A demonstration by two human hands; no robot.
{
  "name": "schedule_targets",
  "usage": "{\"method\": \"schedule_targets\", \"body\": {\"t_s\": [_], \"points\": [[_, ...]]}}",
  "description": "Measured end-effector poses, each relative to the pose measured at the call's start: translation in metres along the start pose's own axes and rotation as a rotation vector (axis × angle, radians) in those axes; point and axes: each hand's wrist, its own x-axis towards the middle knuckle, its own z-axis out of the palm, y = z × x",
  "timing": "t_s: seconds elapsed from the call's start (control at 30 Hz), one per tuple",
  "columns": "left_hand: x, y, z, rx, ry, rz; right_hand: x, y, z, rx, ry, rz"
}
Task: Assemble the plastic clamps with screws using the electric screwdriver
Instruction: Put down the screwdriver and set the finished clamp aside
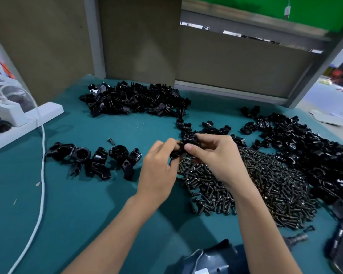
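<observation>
Both hands meet over the middle of the teal table (87,204) and hold black plastic clamp parts (187,145) between them. My left hand (158,167) pinches the lower left part with curled fingers. My right hand (216,155) grips the upper part, thumb on its front. Just below and to the right spreads a big heap of dark screws (255,186). The electric screwdriver (339,242) lies at the lower right edge, its bit end (297,239) pointing left. Neither hand touches it.
A pile of loose clamp parts (135,101) sits at the back, another pile (305,147) on the right. Several assembled clamps (95,159) lie at the left with a lone screw (111,141). A white power strip (28,119) and white cable (42,184) run along the left.
</observation>
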Motion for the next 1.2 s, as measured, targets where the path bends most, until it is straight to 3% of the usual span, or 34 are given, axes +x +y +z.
{"method": "schedule_targets", "body": {"t_s": [0.17, 0.43, 0.73, 0.97, 1.1, 1.2], "points": [[0.003, 0.001, -0.006, 0.047, -0.069, 0.003, 0.000, 0.004, 0.002, 0.034, 0.031, -0.008], [0.010, -0.001, -0.013, -0.025, -0.215, -0.315, -0.002, 0.017, -0.007, 0.263, 0.109, 0.132], [0.014, -0.005, -0.015, -0.365, -0.237, -0.471, 0.000, 0.019, -0.004, 0.308, 0.098, 0.170], [0.016, -0.001, -0.017, -0.540, -0.122, -0.509, 0.001, 0.021, 0.000, 0.194, 0.084, 0.121], [0.017, -0.002, -0.021, -0.780, -0.415, -0.680, 0.003, 0.015, 0.006, -0.114, 0.038, 0.025], [0.015, -0.005, -0.019, -0.926, -0.454, -0.729, 0.001, 0.008, 0.011, -0.238, -0.022, -0.069]]}}
